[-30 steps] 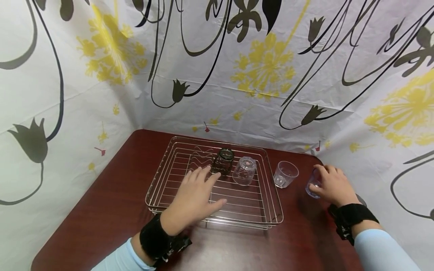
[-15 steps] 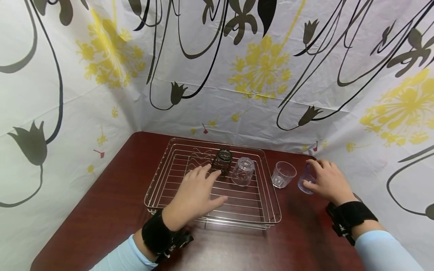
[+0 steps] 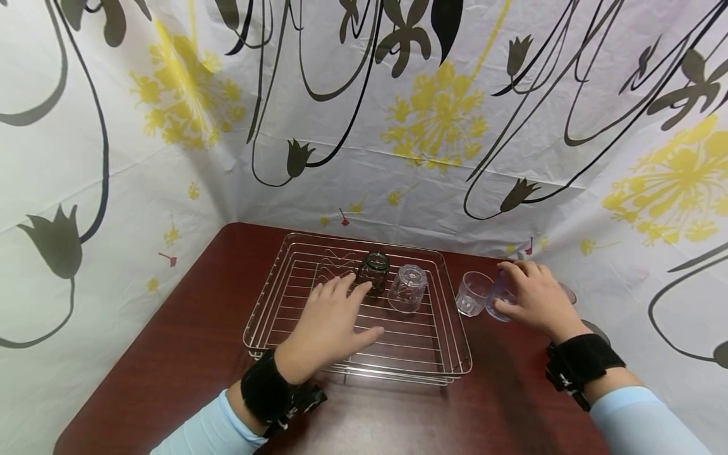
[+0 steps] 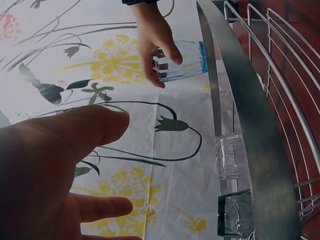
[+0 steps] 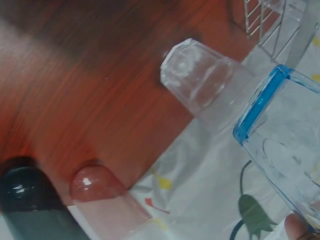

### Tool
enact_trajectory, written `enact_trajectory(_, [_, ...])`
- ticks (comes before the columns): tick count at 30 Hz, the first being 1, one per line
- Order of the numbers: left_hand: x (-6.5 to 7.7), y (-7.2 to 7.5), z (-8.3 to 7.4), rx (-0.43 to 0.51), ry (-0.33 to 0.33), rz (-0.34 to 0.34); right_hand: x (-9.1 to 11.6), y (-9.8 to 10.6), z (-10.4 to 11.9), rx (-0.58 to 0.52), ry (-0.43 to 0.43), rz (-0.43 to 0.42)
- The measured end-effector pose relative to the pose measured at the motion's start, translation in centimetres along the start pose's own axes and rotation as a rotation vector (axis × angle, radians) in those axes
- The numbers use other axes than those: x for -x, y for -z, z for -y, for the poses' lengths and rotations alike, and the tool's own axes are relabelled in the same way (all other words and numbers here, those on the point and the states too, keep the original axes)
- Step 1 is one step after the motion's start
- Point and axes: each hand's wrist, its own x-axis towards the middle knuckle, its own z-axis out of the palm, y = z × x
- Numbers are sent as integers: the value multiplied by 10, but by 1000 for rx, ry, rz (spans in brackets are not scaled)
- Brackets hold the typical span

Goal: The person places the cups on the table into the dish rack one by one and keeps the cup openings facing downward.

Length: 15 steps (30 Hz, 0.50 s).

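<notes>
My right hand point(image 3: 537, 300) grips a clear glass with a blue base point(image 3: 500, 298) near its rim, base downward. In the right wrist view the blue base point(image 5: 262, 105) looks raised off the table, close to a clear glass point(image 5: 200, 75) standing there. My left hand point(image 3: 330, 325) holds nothing; its fingers are spread above the front left part of a wire rack point(image 3: 398, 373). On that rack two glasses stand upside down: a dark one point(image 3: 373, 273) and a clear faceted one point(image 3: 407, 289).
Beyond the right hand stand a pinkish glass point(image 5: 107, 200) and a dark glass point(image 5: 35, 200), partly hidden in the head view. The dark red table point(image 3: 199, 328) carries the rack. A patterned white sheet point(image 3: 352, 126) hangs behind and at both sides.
My right hand has moved left with the blue-based glass, closer to the clear glass beside the rack. The pinkish glass has come into sight behind it. My left hand has hardly moved.
</notes>
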Motion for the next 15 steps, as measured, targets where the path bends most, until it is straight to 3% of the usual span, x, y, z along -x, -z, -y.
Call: enact_trajectory(15, [-4,1,-2,-4,9,9,-14,7,30,-2,149,-69])
